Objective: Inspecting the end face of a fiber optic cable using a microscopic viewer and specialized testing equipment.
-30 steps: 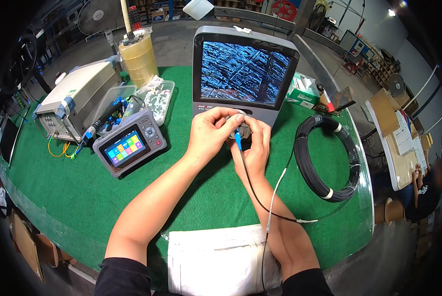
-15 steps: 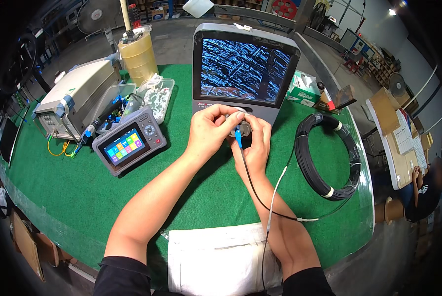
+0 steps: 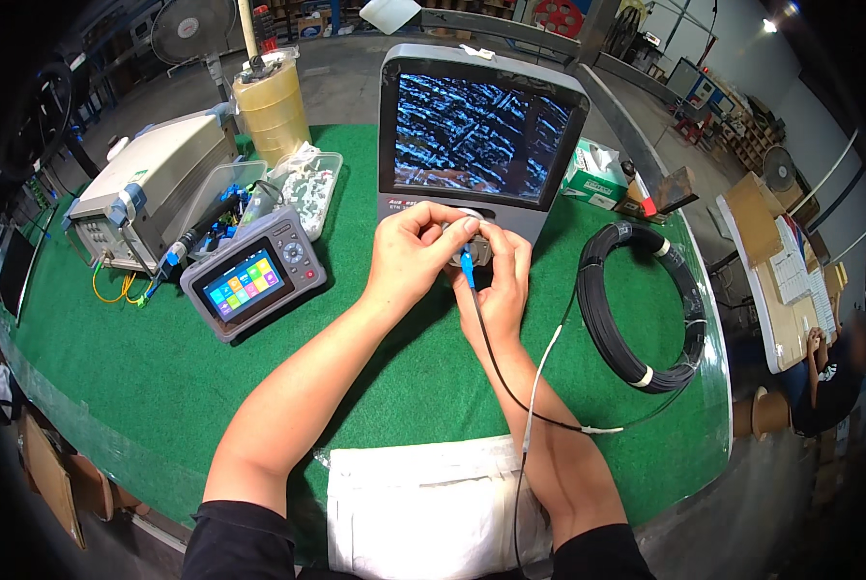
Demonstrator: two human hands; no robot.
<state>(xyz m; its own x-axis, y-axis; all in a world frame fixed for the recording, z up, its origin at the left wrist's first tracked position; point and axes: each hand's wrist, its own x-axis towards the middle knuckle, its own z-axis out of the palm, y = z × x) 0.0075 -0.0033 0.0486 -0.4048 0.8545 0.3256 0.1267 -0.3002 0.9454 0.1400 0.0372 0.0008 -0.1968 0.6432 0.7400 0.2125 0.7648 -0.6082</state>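
Note:
My left hand point(image 3: 411, 253) and my right hand point(image 3: 499, 280) meet just in front of a grey inspection monitor point(image 3: 388, 135), with thumbs and fingers closed together at its lower front. Between them is a blue fiber-optic connector point(image 3: 468, 269), its upper end covered by the fingertips. A black cable point(image 3: 487, 350) drops from the connector and passes over my right forearm. The monitor's screen point(image 3: 479, 133) shows a magnified blue-white streaked texture. Behind the fingers sits a round metallic fitting point(image 3: 478, 253), mostly hidden.
To the left lie a handheld tester point(image 3: 254, 280) with a lit screen, a boxy instrument point(image 3: 148, 184) and a plastic tub of white bits point(image 3: 309, 188). A black cable coil point(image 3: 597, 309) rests on the right. White packaging point(image 3: 423, 503) lies at the near edge. A person point(image 3: 829, 377) sits far right.
The streaks on the monitor's screen look slightly different and darker. My hands and the connector hold the same place.

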